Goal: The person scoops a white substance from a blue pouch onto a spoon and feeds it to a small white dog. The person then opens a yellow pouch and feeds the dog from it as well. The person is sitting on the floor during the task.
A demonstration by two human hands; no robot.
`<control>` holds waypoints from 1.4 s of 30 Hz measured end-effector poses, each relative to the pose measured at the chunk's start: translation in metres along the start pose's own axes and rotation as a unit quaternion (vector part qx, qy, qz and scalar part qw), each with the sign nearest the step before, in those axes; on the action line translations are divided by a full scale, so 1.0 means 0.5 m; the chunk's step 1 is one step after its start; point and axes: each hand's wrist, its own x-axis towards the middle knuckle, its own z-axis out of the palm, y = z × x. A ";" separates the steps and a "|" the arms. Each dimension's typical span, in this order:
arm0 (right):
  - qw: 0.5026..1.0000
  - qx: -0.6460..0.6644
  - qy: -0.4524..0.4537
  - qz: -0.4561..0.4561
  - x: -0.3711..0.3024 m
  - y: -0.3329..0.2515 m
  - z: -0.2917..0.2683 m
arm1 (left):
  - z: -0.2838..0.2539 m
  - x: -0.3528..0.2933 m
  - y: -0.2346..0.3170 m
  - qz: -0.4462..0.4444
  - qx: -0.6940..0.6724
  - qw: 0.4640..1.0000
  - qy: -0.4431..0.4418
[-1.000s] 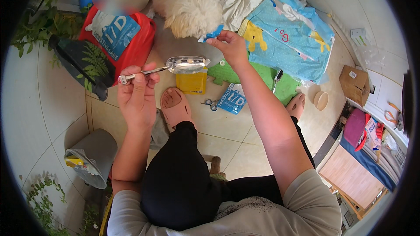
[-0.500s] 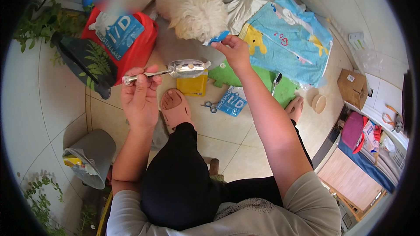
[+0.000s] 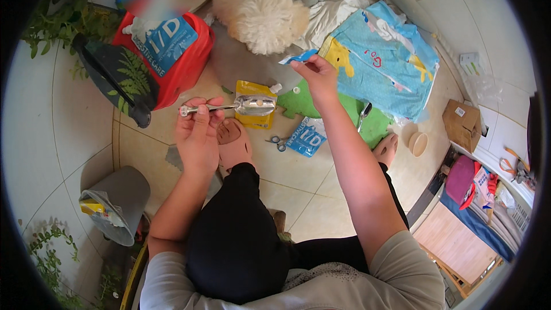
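Observation:
My left hand (image 3: 197, 132) grips the handle of a metal scoop (image 3: 244, 105) held level, with a small pale blob in its bowl. My right hand (image 3: 315, 76) pinches a thin blue sachet (image 3: 298, 57) just in front of a fluffy white dog (image 3: 259, 11) lying on a grey cushion (image 3: 247, 63). Under the scoop, a yellow pouch (image 3: 255, 113) with a white cap lies on the tiled floor. My foot in a pink slipper (image 3: 234, 142) rests just below it.
A red bag (image 3: 172, 51) with a blue pet-food pack stands at upper left. Small scissors (image 3: 277, 141), a blue packet (image 3: 306, 136), a spoon (image 3: 363, 116) on a green mat, a printed blue blanket (image 3: 384, 57), a cardboard box (image 3: 462, 123) and a grey bin (image 3: 115, 201) surround me.
My right hand has lifted the blue sachet slightly up and toward the dog. The scoop in my left hand has stayed nearly in place.

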 end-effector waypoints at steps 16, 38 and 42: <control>0.952 -0.097 -0.002 -0.290 -0.076 -0.087 -0.035 | 0.005 -0.003 -0.005 -0.005 0.004 1.000 0.004; 0.716 0.661 -0.027 0.222 -0.106 -0.145 0.019 | 0.007 -0.004 -0.008 -0.010 -0.013 1.000 -0.015; 0.719 0.658 -0.035 0.222 -0.114 -0.144 0.021 | 0.004 -0.007 -0.007 -0.006 -0.012 1.000 -0.015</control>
